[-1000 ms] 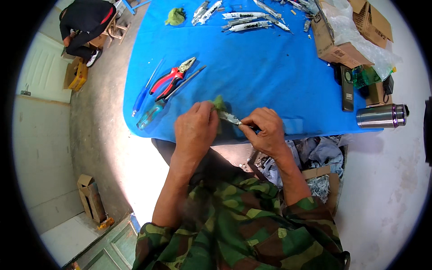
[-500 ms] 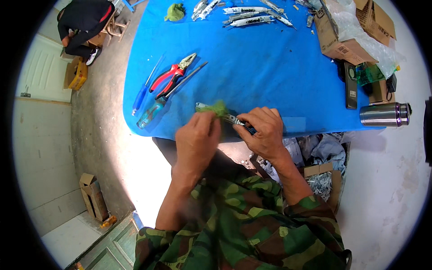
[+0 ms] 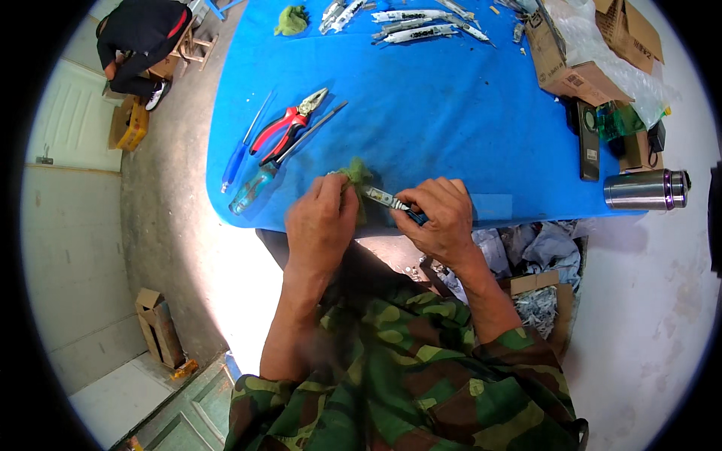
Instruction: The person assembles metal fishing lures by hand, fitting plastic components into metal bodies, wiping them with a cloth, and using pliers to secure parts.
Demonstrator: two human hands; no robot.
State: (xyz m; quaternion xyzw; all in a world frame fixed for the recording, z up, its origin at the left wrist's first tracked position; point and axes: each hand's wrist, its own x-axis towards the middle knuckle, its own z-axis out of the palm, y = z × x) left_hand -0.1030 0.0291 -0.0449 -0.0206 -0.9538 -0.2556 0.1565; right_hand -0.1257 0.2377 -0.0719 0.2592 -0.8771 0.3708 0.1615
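Note:
My left hand [image 3: 320,225] is closed on a crumpled green cloth [image 3: 356,171] at the near edge of the blue-covered table. The cloth is wrapped over one end of a slim, white and dark stick-shaped piece [image 3: 382,197]. My right hand [image 3: 438,218] grips the dark other end of that piece, thumb and fingers pressed round it. Between the hands, a short pale stretch of the piece shows; what lies under the cloth and fingers is hidden. Left of my hands lie a blue screwdriver [image 3: 235,167], red-and-black pliers [image 3: 280,129] and a teal-handled screwdriver [image 3: 254,189].
Several similar white pieces [image 3: 414,34] and another green cloth [image 3: 291,20] lie at the table's far side. A cardboard box [image 3: 560,68], a phone-like dark slab [image 3: 588,143] and a steel flask [image 3: 639,190] stand at right. A person [image 3: 143,37] sits far left.
My left hand has moved slightly left and the cloth has bunched up and shifted left, baring more of the piece's pale middle. My right hand stays almost in place.

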